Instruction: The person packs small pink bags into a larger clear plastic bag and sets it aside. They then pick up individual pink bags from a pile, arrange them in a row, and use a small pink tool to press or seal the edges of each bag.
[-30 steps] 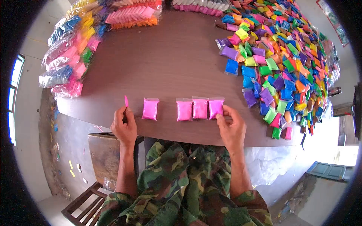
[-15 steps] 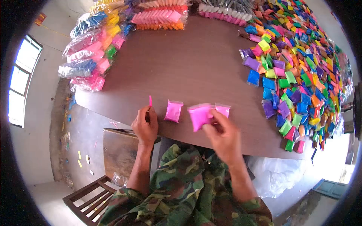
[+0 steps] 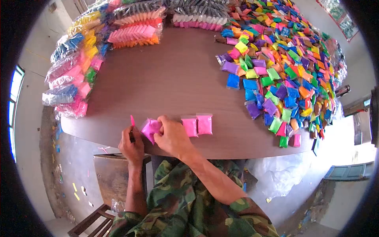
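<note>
My left hand (image 3: 131, 147) is closed at the table's front edge, pinching a small pink packet (image 3: 132, 120) seen nearly edge-on above the fingers. Close beside it, my right hand (image 3: 172, 136) has thumb and fingers closed on another pink packet (image 3: 150, 129), which looks tilted; the fingers hide its right side. Just right of that hand, a pink packet (image 3: 190, 127) in clear wrapping lies on the table, partly overlapped by the hand. Against it lies one more pink packet (image 3: 204, 125), flat and fully visible.
A large heap of multicoloured packets (image 3: 284, 75) covers the right of the brown table (image 3: 166, 79). Clear bags of sorted packets (image 3: 134, 33) line the back, and more bags (image 3: 71, 77) run down the left side. A slatted wooden chair (image 3: 92, 223) stands at lower left.
My right hand has let go of one pink packet beside another and moved left to grip the packet nearer my left hand. The view has shifted to the right.
</note>
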### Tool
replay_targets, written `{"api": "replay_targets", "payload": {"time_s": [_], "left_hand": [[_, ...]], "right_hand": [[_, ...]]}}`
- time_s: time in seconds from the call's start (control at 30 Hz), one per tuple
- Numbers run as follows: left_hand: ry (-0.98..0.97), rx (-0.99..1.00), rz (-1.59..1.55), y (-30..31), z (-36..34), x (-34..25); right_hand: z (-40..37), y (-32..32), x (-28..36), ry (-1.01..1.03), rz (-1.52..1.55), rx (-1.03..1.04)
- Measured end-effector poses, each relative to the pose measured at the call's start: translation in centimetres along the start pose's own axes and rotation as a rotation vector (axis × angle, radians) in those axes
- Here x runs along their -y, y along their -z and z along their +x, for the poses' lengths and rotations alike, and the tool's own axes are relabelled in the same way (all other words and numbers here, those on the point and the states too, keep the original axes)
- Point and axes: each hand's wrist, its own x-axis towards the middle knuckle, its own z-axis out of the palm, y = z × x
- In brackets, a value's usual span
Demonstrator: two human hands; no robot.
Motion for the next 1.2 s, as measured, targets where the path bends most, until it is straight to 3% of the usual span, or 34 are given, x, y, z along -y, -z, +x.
{"api": "replay_targets", "payload": {"time_s": [0.1,0.2,0.33,0.4,0.6,0.77,0.87,0.97,1.07,1.2], "left_hand": [[0.047,0.019,-0.023,-0.1,-0.1,0.0],[0.026,0.011,0.009,-0.2,-0.1,0.0],[0.017,0.021,-0.012,-0.2,-0.3,0.5],[0.004,-0.003,-0.057,-0.7,-0.6,1.4],[0.012,0.023,-0.061,-0.5,-0.6,1.6],[0.011,0.022,-0.077,-0.4,-0.5,1.7],[-0.022,-0.015,-0.051,-0.7,-0.3,2.0],[0.065,0.034,-0.067,-0.4,-0.2,1.0],[0.005,0.029,-0.028,-1.0,-0.4,2.8],[-0.025,-0.002,-0.087,-1.3,-0.6,3.3]], "right_hand": [[-0.4,-0.8,-0.5,0.208,-0.115,-0.249],[-0.3,-0.4,-0.2,0.110,0.092,-0.071],[-1.0,-1.3,0.6,0.023,0.160,-0.010],[-0.9,-3.4,-0.5,0.057,0.113,-0.061],[-1.3,-2.4,-0.1,0.026,0.229,0.080],[-2.1,-3.1,-0.8,0.049,0.300,0.003],[-3.2,-0.9,0.0,0.010,0.442,-0.028],[-5.2,3.2,-0.9,0.067,0.585,-0.169],[-8.6,10.7,-2.3,-0.091,0.655,-0.247],[-13.6,16.8,-8.2,-0.268,0.638,-0.578]]}}
